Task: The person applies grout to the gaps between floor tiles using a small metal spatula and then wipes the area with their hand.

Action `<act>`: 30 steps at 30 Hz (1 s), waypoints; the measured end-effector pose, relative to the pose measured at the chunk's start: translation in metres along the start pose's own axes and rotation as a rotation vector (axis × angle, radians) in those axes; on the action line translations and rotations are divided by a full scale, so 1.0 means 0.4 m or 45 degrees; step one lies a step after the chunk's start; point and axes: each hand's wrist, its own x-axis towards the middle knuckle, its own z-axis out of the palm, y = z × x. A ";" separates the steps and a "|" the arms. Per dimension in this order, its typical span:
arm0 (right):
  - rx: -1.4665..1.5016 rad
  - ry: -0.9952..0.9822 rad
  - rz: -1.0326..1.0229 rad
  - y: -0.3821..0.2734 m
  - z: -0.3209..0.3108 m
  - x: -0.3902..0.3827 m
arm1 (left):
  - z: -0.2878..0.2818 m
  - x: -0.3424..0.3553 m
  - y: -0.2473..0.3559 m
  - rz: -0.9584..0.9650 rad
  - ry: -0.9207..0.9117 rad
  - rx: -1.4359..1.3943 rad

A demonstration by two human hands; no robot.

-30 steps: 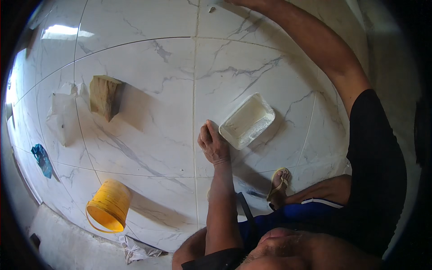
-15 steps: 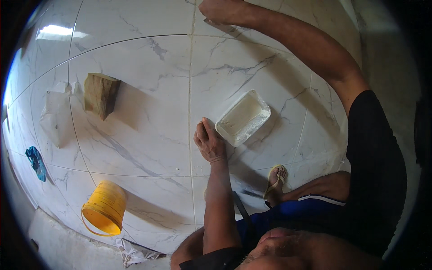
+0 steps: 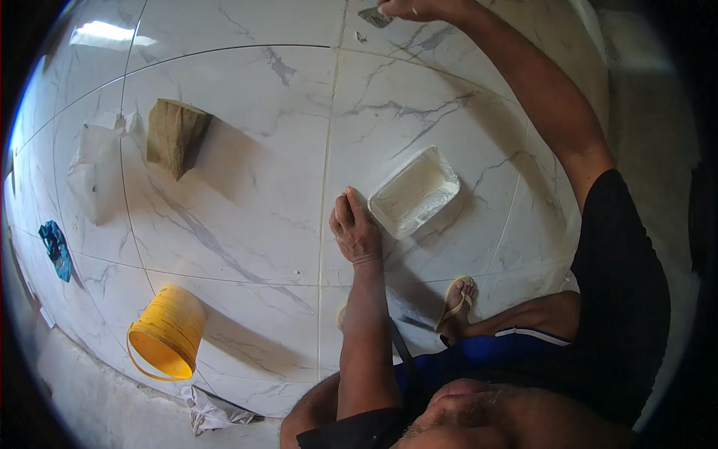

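My right hand [image 3: 419,7] is stretched to the far edge of the view, closed round a small scraper whose flat grey metal blade [image 3: 375,17] shows beside the fingers. The blade is over the marbled tiles, close to a light tile joint [image 3: 331,127]. My left hand [image 3: 357,228] is down on the tile floor, fingers bent and pressed together; its palm side is hidden. Just right of it stands a white rectangular tub [image 3: 413,193] with pale paste smeared over its inside.
A yellow bucket [image 3: 168,329] lies tipped at the near left, beside a crumpled cloth [image 3: 213,410]. Farther left are a brown block [image 3: 173,135], a clear plastic bag [image 3: 93,168] and a crumpled blue wrapper [image 3: 55,251]. My sandalled foot [image 3: 458,303] is below the tub.
My right hand has shifted to the right, and the scraper blade shows more plainly. The view has moved slightly; my left hand stays beside the tub.
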 end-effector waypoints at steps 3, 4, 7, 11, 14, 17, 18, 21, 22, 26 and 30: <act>-0.406 -0.301 0.073 0.009 0.030 0.006 | 0.000 0.006 -0.003 0.026 0.012 0.017; -0.407 -0.301 0.076 0.020 0.031 0.012 | -0.003 0.005 0.003 0.010 0.002 -0.006; -0.204 -0.472 0.341 0.043 0.047 0.027 | -0.006 0.002 0.002 0.002 -0.003 -0.002; 0.558 -0.408 0.429 0.112 0.068 0.015 | 0.001 0.006 0.011 0.000 0.018 -0.018; 0.578 -0.463 0.462 0.076 0.079 0.026 | -0.003 0.004 0.000 -0.012 0.010 0.013; 0.532 -0.468 0.360 0.040 0.084 0.058 | 0.002 0.000 0.000 0.008 0.019 -0.006; 0.486 -0.468 0.289 0.030 0.083 0.070 | 0.004 -0.001 0.000 0.006 0.019 -0.008; 0.441 -0.416 0.130 -0.014 0.089 0.102 | 0.003 -0.001 -0.002 -0.007 -0.015 -0.009; 0.441 -0.419 0.128 -0.026 0.085 0.111 | 0.003 0.000 -0.002 0.003 -0.002 -0.002; 0.072 -0.386 -0.188 -0.009 0.051 0.127 | 0.008 0.003 0.012 0.015 0.022 -0.027; -0.029 -0.395 0.118 -0.084 0.025 0.098 | -0.006 0.004 -0.013 -0.005 0.028 0.001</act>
